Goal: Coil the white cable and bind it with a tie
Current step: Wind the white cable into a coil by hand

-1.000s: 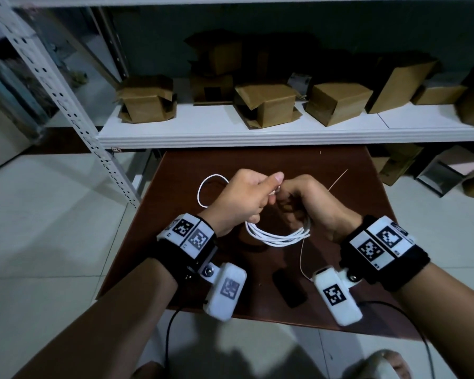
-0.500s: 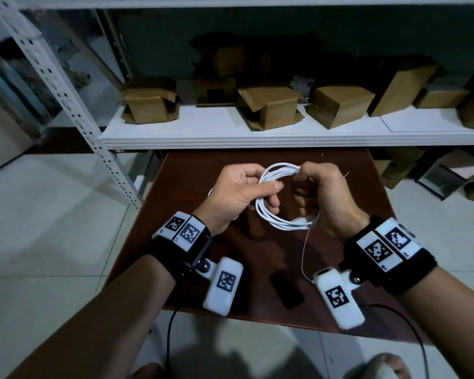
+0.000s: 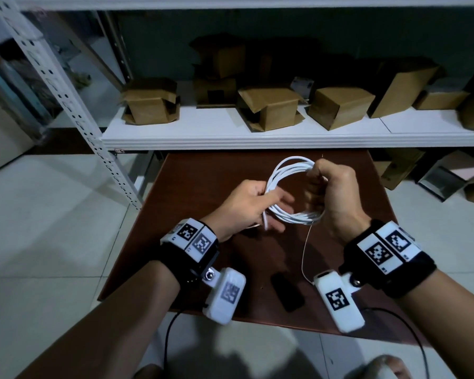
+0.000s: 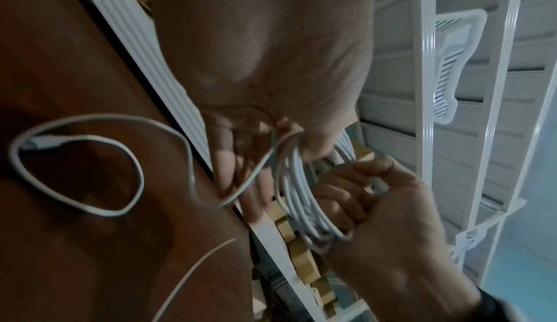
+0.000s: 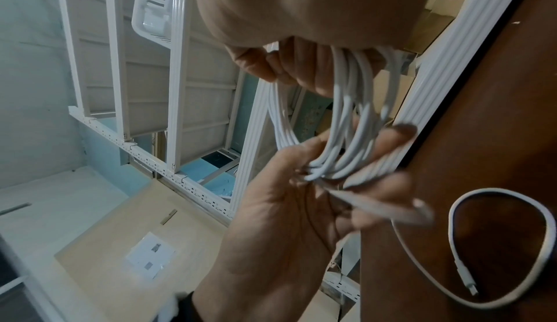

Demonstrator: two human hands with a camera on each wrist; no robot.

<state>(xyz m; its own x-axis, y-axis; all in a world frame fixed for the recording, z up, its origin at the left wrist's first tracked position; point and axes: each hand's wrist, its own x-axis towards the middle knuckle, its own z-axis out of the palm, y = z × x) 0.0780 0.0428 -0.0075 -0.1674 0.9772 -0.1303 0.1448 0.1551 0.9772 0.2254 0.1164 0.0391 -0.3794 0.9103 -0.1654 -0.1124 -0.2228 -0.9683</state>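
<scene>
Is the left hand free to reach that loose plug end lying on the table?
Probably not yet: the left hand is holding one side of the white cable coil. The plug end lies unblocked on the table.

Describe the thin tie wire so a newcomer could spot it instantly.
Start at the brown table below the white shelf. Between the hands hangs the white cable coil; from its lower edge the tie wire trails toward the near edge. It is a single hair-thin strand, far finer than the cable.
</scene>
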